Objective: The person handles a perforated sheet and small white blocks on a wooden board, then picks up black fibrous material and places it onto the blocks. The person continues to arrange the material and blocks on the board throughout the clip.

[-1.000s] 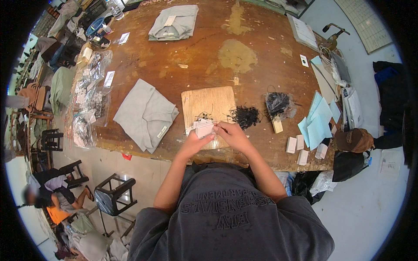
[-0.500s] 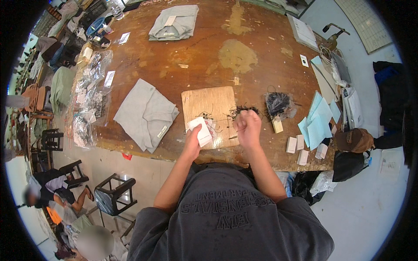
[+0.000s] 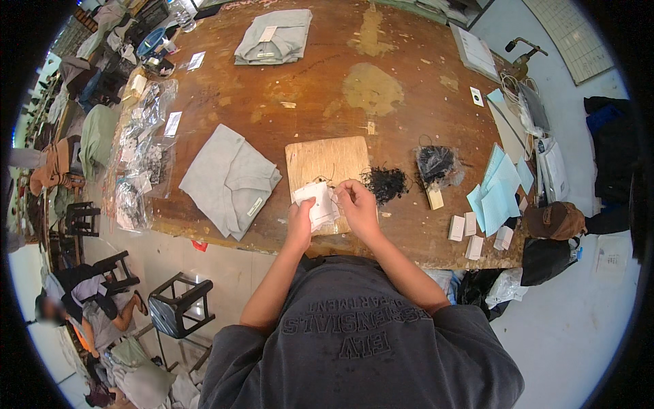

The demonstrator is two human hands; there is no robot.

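Note:
My left hand (image 3: 298, 223) is closed around a small stack of white hang tags (image 3: 314, 206), above the near part of a wooden board (image 3: 327, 155). At the stack's right edge, my right hand (image 3: 359, 208) has its fingers pinched together; whatever thin thing they hold is too small to make out. Thin black strings show around the tags. Just right of the board lies a tangled pile of black tag strings (image 3: 385, 185). To the left of the board rests a folded grey garment (image 3: 228, 180) with a pale label on it.
Further back on the worn wooden table (image 3: 306, 123) lies another folded grey garment (image 3: 274, 37). Small white tag stacks (image 3: 474, 247), blue paper sheets (image 3: 499, 187) and a plastic bag of black strings (image 3: 436, 163) are at right. Clear plastic bags (image 3: 144, 157) line the left edge.
My right hand has moved left and slightly down, from the edge of the black string pile to the tags. My left hand still holds the stack, now turned slightly.

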